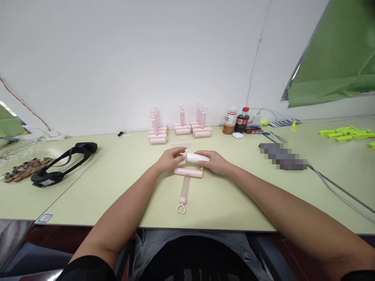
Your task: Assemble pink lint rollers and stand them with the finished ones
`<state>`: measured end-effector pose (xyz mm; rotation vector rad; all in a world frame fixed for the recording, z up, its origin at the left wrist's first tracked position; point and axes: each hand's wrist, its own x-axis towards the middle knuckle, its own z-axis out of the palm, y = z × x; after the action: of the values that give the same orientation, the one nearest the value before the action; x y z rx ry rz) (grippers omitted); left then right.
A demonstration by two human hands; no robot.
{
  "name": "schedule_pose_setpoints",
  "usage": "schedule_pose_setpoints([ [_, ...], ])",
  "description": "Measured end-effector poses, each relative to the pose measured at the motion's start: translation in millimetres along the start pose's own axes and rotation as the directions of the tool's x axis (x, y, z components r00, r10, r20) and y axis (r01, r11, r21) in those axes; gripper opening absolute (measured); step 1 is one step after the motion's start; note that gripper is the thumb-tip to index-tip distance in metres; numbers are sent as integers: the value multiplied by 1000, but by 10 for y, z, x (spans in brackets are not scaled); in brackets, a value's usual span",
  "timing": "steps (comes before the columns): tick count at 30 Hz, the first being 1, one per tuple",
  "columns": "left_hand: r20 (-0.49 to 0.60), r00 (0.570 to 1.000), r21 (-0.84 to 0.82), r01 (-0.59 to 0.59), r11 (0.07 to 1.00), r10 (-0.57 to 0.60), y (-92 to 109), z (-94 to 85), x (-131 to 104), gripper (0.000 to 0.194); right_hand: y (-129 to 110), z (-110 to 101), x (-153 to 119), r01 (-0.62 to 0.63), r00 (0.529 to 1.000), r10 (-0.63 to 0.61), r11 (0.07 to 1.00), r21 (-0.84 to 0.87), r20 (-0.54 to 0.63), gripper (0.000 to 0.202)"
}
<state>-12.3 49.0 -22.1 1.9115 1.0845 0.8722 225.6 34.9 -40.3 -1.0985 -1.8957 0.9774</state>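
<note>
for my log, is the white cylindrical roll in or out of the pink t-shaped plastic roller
Out: the right hand holds the white roll beyond the pink roller.

I face a plain white wall (pixel 131 58) across a pale green table (pixel 234 203), seamed on its left. Green cloth (pixel 336 58) hangs far right; bright light (pixel 8 109) slips in far left; dark red floor (pixel 43 235) shows near left.
</note>
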Motion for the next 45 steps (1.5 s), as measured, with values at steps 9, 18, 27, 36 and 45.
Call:
schedule_pose_setpoints([
  [9, 55, 998, -10, 9, 1000, -8, -21, 20, -24, 43, -101, -42, -28, -70, 994, 69, 997, 21, 82, 50],
  [18, 71, 997, -44, 28, 999, -25, 8, 25, -20, 42, -119, -74, -34, -92, 989, 90, 996, 15, 113, 49],
  [27, 68, 992, 76, -108, 991, 103, -38, 69, -7, 33, -53, -99, -20, -83, 990, 80, 996, 20, 119, 44],
  [36, 15, 999, -34, 42, 999, -42, -111, 104, 42, 36, 9, -37, 16, -227, 971, 236, 959, 170, -35, 28],
  [45, -95, 976, 98, 207, 973, -198, -124, 64, 67, 21, 18, -6, 61, -258, 926, 353, 852, 456, -136, 10],
])
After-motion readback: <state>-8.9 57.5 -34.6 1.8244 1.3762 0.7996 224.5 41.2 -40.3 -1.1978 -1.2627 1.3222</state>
